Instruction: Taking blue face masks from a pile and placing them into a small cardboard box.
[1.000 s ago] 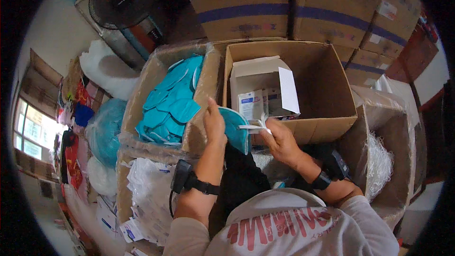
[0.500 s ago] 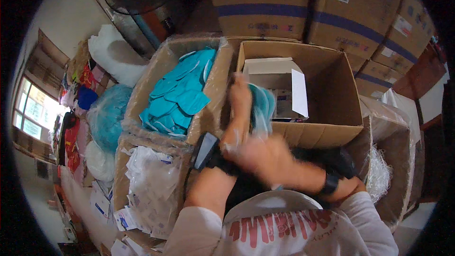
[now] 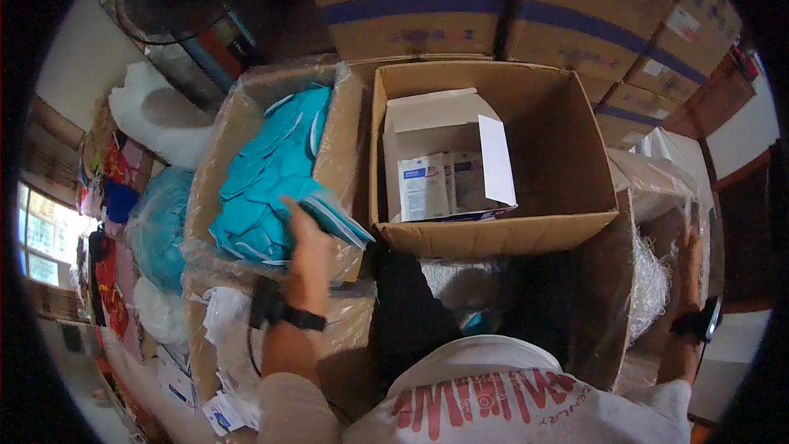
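Note:
My left hand [image 3: 307, 248] is closed, somewhat blurred, on a small stack of teal face masks [image 3: 339, 219] with white edges. It is over the near right corner of a plastic-lined carton heaped with loose teal masks [image 3: 273, 156]. Far to the right, my right hand [image 3: 692, 248] is by the right wall of another plastic-lined carton [image 3: 618, 304], beside a pile of white stringy strands [image 3: 649, 292]. Its fingers are too dim to read. Between my hands stands an open brown carton [image 3: 493, 237]. A white box [image 3: 431, 111] inside it holds several flat printed packets [image 3: 424, 187].
Sealed brown cartons [image 3: 411, 29] with blue bands are stacked behind. A dark fan [image 3: 168, 0] stands at the far left. Plastic bags of teal and white material [image 3: 160, 222] lie along the left side. Below the teal carton, another carton holds white packets [image 3: 226, 312].
My hands were together over the brown carton's left edge, near teal masks. The left has moved left to the mask carton, the right far right. The packets in the white box now show more fully.

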